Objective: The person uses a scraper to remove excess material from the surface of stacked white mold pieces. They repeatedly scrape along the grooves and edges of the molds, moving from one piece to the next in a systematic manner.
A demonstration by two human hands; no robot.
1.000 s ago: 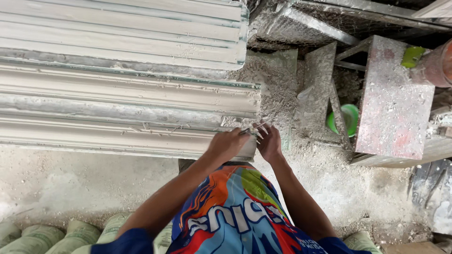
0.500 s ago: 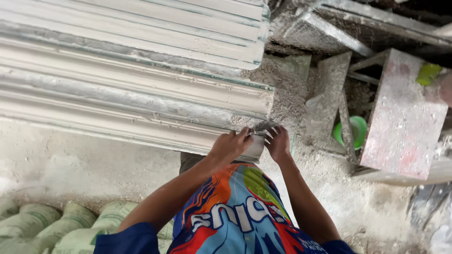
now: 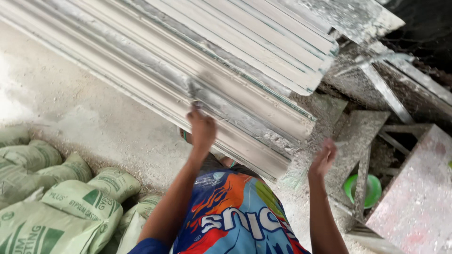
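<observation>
Long white plaster cornice mouldings [image 3: 141, 66] lie stacked, running from the upper left down to the centre right. My left hand [image 3: 201, 128] is raised against the front moulding and grips a small flat scraper [image 3: 193, 91], blurred by motion, with its blade on the plaster. My right hand [image 3: 324, 157] hangs in the air just off the moulding's near end [image 3: 282, 160], fingers loosely apart and holding nothing. My colourful shirt [image 3: 235, 216] fills the bottom centre.
Green plaster sacks [image 3: 66, 207] are piled at the lower left on a dusty white floor [image 3: 70, 108]. A plaster-caked stand [image 3: 362, 141], a green bowl [image 3: 374, 188] and a dusty pink-grey slab [image 3: 419, 197] crowd the right side.
Both hands were together at the moulding's near end. My left hand has swept up and left along the moulding with the scraper, my right hand has come away, and the view has tilted.
</observation>
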